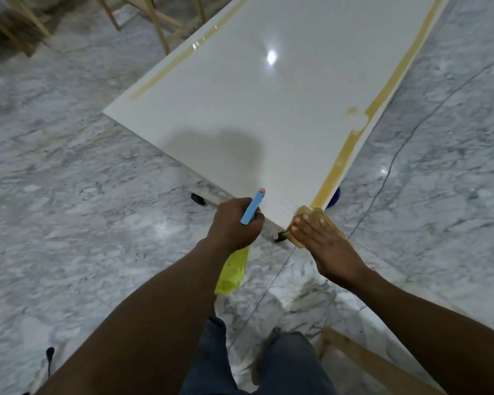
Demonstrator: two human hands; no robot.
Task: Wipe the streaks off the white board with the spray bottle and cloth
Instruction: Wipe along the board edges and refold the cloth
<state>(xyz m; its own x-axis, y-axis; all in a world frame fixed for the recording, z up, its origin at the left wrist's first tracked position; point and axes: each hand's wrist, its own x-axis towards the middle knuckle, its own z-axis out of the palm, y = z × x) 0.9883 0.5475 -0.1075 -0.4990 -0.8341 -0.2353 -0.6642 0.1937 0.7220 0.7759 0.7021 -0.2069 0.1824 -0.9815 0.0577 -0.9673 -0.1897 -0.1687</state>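
My right hand (322,238) presses the cloth (303,212) flat on the white board (254,109)'s near corner; its streak (354,143) runs straight away along the right edge. Left hand (233,223) grips the spray bottle (234,269).

The left hand (234,223) swallows the spray bottle's (234,269) neck in its grip, the right hand (322,246) covers most of the cloth (330,223), the white board's (268,109) far end runs off-frame, wooden frames (17,27) blur top left
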